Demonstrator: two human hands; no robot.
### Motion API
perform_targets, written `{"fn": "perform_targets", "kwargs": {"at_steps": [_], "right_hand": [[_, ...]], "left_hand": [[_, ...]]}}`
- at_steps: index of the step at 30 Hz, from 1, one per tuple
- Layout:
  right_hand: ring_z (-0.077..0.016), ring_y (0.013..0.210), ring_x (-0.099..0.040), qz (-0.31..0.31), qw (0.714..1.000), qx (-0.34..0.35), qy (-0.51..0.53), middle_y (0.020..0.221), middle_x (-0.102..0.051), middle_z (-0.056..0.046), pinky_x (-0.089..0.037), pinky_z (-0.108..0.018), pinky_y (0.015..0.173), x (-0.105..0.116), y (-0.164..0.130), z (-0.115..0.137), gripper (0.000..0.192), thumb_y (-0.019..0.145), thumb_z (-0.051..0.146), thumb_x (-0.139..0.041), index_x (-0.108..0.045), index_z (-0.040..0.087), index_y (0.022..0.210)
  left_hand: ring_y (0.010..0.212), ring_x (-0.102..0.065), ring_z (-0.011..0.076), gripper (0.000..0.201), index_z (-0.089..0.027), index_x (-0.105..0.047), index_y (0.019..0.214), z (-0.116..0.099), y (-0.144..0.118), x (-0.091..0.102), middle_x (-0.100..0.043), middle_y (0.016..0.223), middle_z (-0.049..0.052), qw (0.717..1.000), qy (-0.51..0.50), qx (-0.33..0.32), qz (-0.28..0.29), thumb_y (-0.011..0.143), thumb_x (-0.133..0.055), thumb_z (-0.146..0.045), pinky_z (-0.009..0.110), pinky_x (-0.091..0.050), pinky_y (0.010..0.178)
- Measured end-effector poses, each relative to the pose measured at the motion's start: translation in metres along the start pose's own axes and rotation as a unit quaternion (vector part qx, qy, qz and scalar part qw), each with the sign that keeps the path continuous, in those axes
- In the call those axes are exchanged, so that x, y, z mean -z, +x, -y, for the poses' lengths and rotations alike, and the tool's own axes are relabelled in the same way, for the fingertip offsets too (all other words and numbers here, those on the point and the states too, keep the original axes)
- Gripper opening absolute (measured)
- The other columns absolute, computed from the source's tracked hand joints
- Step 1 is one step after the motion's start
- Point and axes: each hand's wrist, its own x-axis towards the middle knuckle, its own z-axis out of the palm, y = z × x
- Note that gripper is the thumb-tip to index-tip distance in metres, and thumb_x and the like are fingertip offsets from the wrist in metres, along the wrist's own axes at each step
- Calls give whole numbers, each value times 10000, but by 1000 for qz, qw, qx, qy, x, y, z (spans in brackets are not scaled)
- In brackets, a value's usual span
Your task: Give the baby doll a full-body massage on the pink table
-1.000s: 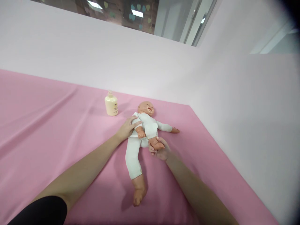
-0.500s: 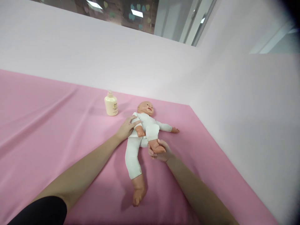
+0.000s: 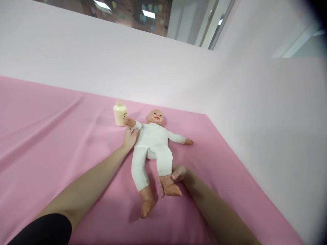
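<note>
A baby doll [image 3: 152, 136] with a white cloth body lies on its back, its bare head toward the wall and its feet toward me. At its arm and side on the left is my left hand [image 3: 130, 137], thumb up beside the doll's forearm. Its other fingers are mostly hidden under the doll. My right hand [image 3: 178, 173] is wrapped round the doll's lower leg on the right, just above the foot. The doll's left-side hand overlaps a cream pump bottle [image 3: 120, 114] standing behind it.
Pink sheeting [image 3: 63, 136] with a few creases covers the surface. A white wall [image 3: 114, 61] rises along the back, and another white panel [image 3: 268, 119] borders the right side. Above the back wall is a window [image 3: 133, 17] with heart-shaped decorations.
The doll has rolled from its side onto its back. Its left-side arm has swung outward, with my left hand shifting left. My right hand has brought the bent leg down, nearer to me.
</note>
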Motion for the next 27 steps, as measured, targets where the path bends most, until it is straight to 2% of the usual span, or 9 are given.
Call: {"fn": "perform_targets", "kwargs": {"at_steps": [4,7,9,11,13,16,21,27], "right_hand": [[-265,770,-655,40,999,-3,22,889,-670,-160,-528,-381,638,7,-3,0,511,588,441,-711,-511,121,931],[-226,628,-643,62,998,-4,29,845,-670,-146,-509,-334,518,23,-7,-1,563,562,473,-723,-491,126,940],[-196,544,-619,59,998,18,21,762,-661,-98,-477,-292,447,33,-8,-2,593,520,492,-747,-471,150,918],[-148,452,-564,25,997,69,24,671,-627,-34,-437,-251,389,38,-7,-2,592,521,564,-723,-441,180,871],[-90,378,-466,-39,989,133,50,624,-580,14,-386,-213,347,36,-6,0,555,593,640,-636,-419,195,844],[-46,352,-318,-141,963,200,109,612,-516,40,-302,-174,326,23,-2,9,464,743,628,-481,-446,180,857],[-55,386,-242,-264,926,202,176,588,-428,37,-285,-181,363,7,3,23,488,883,556,-260,-514,140,858],[-64,424,-277,-280,923,195,177,600,-469,20,-300,-176,403,10,4,22,467,909,489,-257,-541,118,887]], "left_hand": [[977,-574,206,272,-152,-498,1055,-1,-4,0,-589,1030,97,999,13,-35,40,796,-526,-232,393,-479,889],[1055,-542,206,288,-175,-517,1102,-7,-8,1,-576,1103,91,985,48,-134,93,823,-519,-243,409,-441,959],[1120,-507,206,313,-186,-516,1146,-12,-10,2,-554,1164,92,967,85,-195,139,835,-504,-220,417,-408,1004],[1170,-475,207,342,-187,-509,1180,-16,-12,2,-524,1214,100,948,121,-230,185,842,-467,-174,423,-391,1025],[1199,-455,210,353,-192,-516,1186,-18,-14,2,-502,1240,106,931,153,-249,219,846,-437,-145,431,-388,1031],[1209,-447,217,348,-202,-531,1178,-18,-15,1,-490,1249,112,914,179,-281,233,851,-431,-137,444,-398,1024],[1212,-440,228,376,-215,-534,1186,-17,-15,1,-493,1244,117,900,191,-313,237,843,-425,-107,465,-412,1004],[1217,-434,236,381,-205,-524,1195,-18,-14,2,-487,1248,126,894,196,-324,241,840,-425,-106,471,-408,1005]]}}
